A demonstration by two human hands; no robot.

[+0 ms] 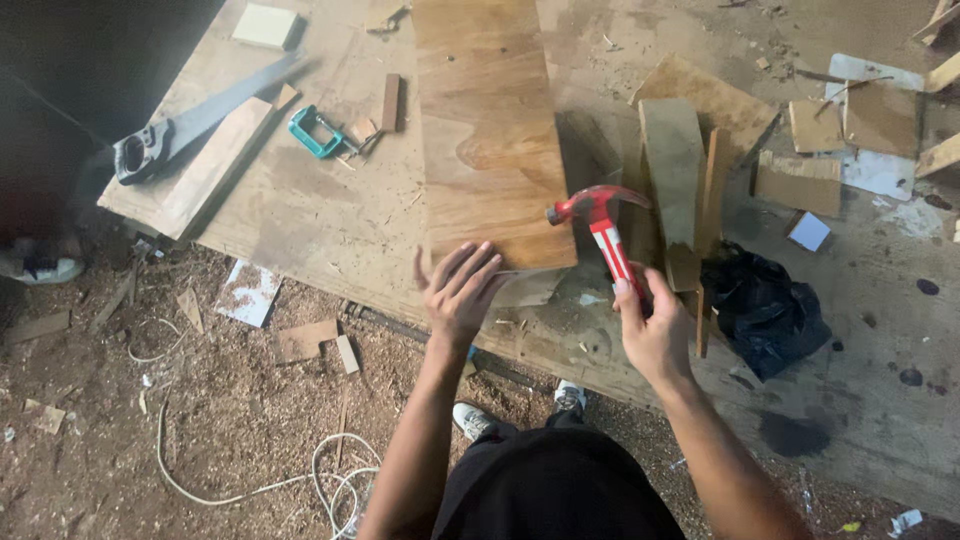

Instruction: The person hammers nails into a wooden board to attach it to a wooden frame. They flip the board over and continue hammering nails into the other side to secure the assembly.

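Nearest: person's dark clothing and white shoes [470, 420] at bottom of view, standing on a sawdust floor [220, 420] with a white cord [250, 488] looping across it and wood scraps around.

Left hand [458, 292]: grip wide, fingers spread flat, pressing on the near end of a long plywood board [490, 130]. Holding nothing, just bearing down on the board edge near the desk [330, 220] rim.

Right hand [655, 335]: grip wrapped around the handle of a red-and-white claw hammer [600, 225]. Hammer head is just beside the board's near right corner; can't tell if touching.

Right of hammer: stack of upright offcuts [675, 180], black plastic bag [765, 305] against them.

Mid desk, left of board: teal clamp [315, 132], small dark wood block [390, 102], a plank [215, 165] lying diagonal.

Far left: handsaw [190, 125], black handle at the desk edge, blade partly over the plank. Far right: more plywood scraps [810, 180].
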